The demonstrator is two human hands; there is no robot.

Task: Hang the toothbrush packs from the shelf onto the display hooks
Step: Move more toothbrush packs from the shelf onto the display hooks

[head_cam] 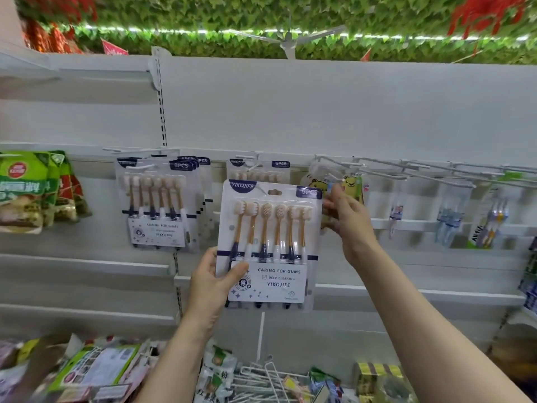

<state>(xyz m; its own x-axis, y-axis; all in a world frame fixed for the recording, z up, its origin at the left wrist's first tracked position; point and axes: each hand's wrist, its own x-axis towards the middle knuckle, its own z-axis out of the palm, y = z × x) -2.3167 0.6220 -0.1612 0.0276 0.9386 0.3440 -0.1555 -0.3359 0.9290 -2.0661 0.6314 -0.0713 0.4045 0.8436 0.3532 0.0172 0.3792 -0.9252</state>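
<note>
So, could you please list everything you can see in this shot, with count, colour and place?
Held pack: one, white with orange brushes, centre, in front of the hooks.
Hung packs: a stack, same kind, on the left hooks; at least one more behind the held pack.
Yellow packs: at least two, yellow, right of centre.
Hooks: several, white wire, upper right.
Green bags: several, green and red, far left.
Shelf goods: many, mixed colours, bottom.
Loose hooks: a pile, white, bottom centre.
Left hand: grip on the held pack's lower left.
Right hand: at the pack's upper right edge.
</note>
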